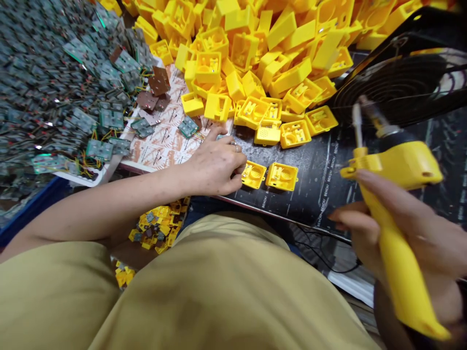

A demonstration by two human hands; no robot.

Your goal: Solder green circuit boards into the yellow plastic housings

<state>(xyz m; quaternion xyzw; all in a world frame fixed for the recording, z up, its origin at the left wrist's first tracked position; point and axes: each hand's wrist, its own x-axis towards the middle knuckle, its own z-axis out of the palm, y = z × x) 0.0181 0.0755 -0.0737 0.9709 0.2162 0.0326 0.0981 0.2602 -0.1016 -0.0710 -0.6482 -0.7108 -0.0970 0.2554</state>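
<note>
My left hand (215,163) rests on the black mat (321,180), fingers curled, its thumb against a small yellow plastic housing (253,174). A second yellow housing (281,176) lies just right of it. My right hand (408,238) is wrapped round the handle of a yellow soldering gun (396,204), whose metal tip (359,116) points up and away, well right of the housings. A small green circuit board (188,126) lies near my left fingertips.
A big heap of yellow housings (262,43) fills the back. Several green circuit boards with wires (54,87) are piled at left on a printed sheet (160,146). A black fan grille (397,87) stands at right. Assembled yellow parts (156,233) lie below the bench edge.
</note>
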